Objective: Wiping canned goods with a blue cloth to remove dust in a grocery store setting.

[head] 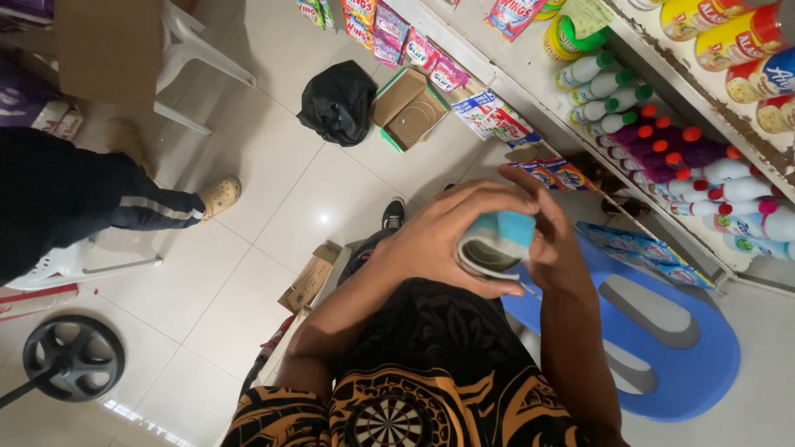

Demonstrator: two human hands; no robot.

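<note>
**Blue roll held in both hands, shop aisle**

Blue and white roll (495, 242), possibly tape or a wound sleeve of packaging; the view is too blocked by fingers to tell which. It sits at chest height in front of the person, between both hands, above the blue plastic stool (662, 348).

Left hand (435, 240) wraps around the roll from the side, fingers curled over the top edge, thumb underneath. Firm clasp. Right hand (551, 240) closes against the far side, fingers bent in and pressed to the blue face, perhaps picking at an edge there. Neither hand is spread; both are closed onto the same item.

Surroundings: tiled floor (273, 190) below, with a black bag (338, 101), an open cardboard box (407, 108) and a smaller brown carton (310, 277) lying on it. A shelf (530, 70) to the right carries rows of white bottles with green, orange and red caps (662, 136), plus hanging sachet strips. Another person's dark trouser leg and tan shoe (218, 195) enter from the left, beside a white plastic chair (195, 50). A black fan base (73, 358) stands at lower left.

Risks, as judged: the roll is held over open floor, so a slip of the right hand's fingertips would drop it towards the stool or the clutter below. A hard tug could also swing an elbow into the bottle rows close on the right.
</note>
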